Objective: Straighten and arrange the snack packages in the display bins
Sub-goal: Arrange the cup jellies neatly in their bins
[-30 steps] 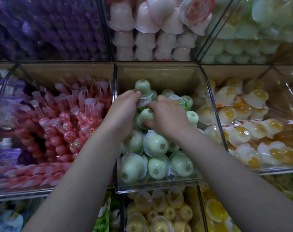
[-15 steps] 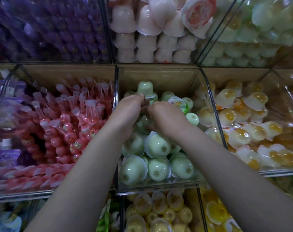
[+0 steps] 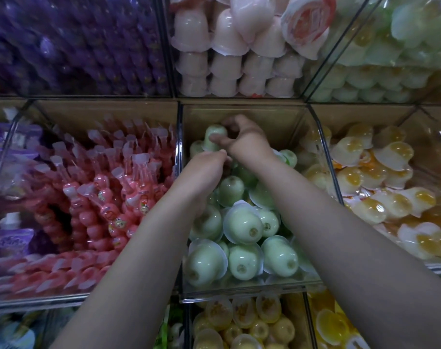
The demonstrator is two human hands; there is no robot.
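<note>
A clear middle bin holds several pale green jelly cups, most lying on their sides toward the front. At the back of the bin one green cup stands upright on top of the pile. My right hand reaches to it, thumb and fingers closed around its top. My left hand is lower and to the left, fingers curled down among the cups in the bin's middle; what it holds is hidden.
Left bin holds pink bottle-shaped jelly sticks. Right bin holds white and orange jelly cups. Above are purple packs, pink cups and pale green cups. Yellow cups fill the bin below.
My right hand has moved up and back to the upright green cup and closed on it. My left hand stays low among the cups. The view has shifted closer.
</note>
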